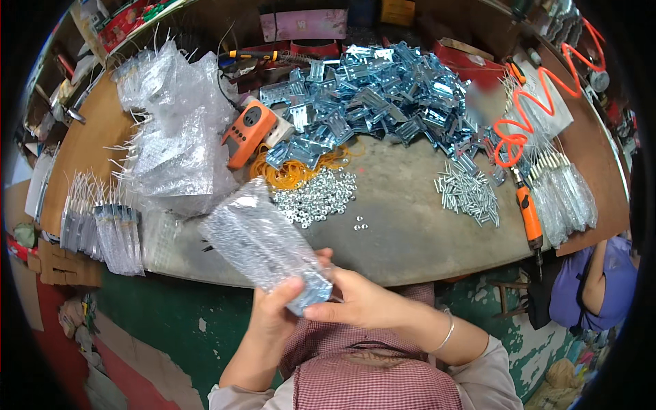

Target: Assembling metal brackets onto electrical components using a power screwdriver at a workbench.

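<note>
A clear bubble-wrap bag (256, 236) is held between my two hands above the table's front edge, tilted up to the left. Bluish, shiny metal shows at its lower end; what lies further inside is hard to make out. My left hand (275, 307) is closed on the lower left side of the bag, thumb on top. From the right, my right hand (355, 301) grips the same end, thumb in front. Just beyond the bag lie a heap of small metal nuts (316, 198) and a coil of yellow rubber bands (279, 171).
A pile of blue-silver metal brackets (383, 96) covers the table's back. Screws (468, 193) and an orange power screwdriver (527, 215) with a coiled orange cord (540, 89) lie right. Left are bubble-wrap bags (181, 137) and an orange socket box (247, 133). A person (594, 287) sits at far right.
</note>
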`<state>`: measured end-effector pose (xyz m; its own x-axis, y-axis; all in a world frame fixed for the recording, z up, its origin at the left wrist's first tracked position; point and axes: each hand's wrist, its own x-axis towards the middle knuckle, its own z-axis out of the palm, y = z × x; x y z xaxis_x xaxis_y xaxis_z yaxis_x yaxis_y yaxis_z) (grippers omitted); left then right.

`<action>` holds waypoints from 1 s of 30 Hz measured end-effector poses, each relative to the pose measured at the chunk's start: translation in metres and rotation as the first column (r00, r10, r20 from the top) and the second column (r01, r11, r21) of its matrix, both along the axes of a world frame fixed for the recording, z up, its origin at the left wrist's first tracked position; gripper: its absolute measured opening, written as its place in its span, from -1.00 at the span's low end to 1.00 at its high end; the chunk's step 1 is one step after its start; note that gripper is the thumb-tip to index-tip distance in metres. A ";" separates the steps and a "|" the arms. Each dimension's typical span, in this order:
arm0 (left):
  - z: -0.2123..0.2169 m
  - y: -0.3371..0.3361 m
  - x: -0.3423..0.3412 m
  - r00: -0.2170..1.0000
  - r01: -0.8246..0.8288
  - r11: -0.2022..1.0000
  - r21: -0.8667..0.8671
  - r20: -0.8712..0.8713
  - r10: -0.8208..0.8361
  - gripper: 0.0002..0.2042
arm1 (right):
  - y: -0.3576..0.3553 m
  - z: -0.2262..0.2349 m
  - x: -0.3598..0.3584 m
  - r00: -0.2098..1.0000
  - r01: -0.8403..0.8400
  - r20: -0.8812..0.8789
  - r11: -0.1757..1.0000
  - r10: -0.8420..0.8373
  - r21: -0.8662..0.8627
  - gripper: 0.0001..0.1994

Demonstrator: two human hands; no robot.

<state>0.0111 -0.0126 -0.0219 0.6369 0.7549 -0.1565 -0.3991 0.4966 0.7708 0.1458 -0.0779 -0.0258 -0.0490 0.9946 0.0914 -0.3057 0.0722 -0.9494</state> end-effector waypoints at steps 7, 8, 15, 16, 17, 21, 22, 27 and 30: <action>0.013 0.026 -0.040 0.978 -0.146 0.989 0.037 -0.146 0.150 -0.47 | 0.099 0.006 0.075 0.557 0.287 0.787 0.951 -0.265 0.117 -0.86; 0.006 0.027 -0.046 0.966 -0.042 0.994 0.097 -0.249 0.065 -0.47 | 0.108 0.001 0.076 0.554 0.283 0.789 0.952 -0.264 0.120 -0.86; 0.009 0.025 -0.061 0.746 -0.010 0.858 0.513 -0.568 0.348 -0.70 | 0.148 -0.019 0.064 0.092 0.067 0.893 0.898 -0.441 0.436 -0.91; 0.012 0.027 -0.063 0.673 -0.004 0.849 0.529 -0.626 0.393 -0.70 | 0.149 -0.019 0.067 0.158 0.083 0.883 0.897 -0.443 0.435 -0.90; 0.014 0.030 -0.065 0.595 0.004 0.839 0.543 -0.676 0.435 -0.70 | 0.149 -0.018 0.072 0.220 0.100 0.868 0.896 -0.445 0.433 -0.88; 0.017 0.044 -0.062 0.657 0.040 0.768 0.639 -0.596 0.462 -0.61 | 0.151 0.000 0.095 0.646 0.324 0.612 0.890 -0.457 0.322 -0.91; 0.018 0.047 -0.059 0.651 0.024 0.766 0.643 -0.591 0.476 -0.61 | 0.149 0.006 0.095 0.770 0.288 0.532 0.936 -0.352 0.202 -0.87; 0.015 0.059 -0.019 0.909 0.030 0.685 0.728 -0.304 0.284 -0.09 | 0.099 0.030 0.054 0.786 0.075 0.575 0.958 -0.228 0.276 -0.76; 0.015 0.051 0.006 0.964 0.221 0.898 0.380 -0.223 -0.143 -0.22 | 0.053 0.029 0.061 0.892 0.197 0.373 0.962 -0.255 0.188 -0.68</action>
<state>0.0173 0.0382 -0.0072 0.7582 0.6520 0.0048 -0.1629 0.1823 0.9697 0.2073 -0.0246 0.0030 0.1149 0.9609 0.2520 0.1279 0.2372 -0.9630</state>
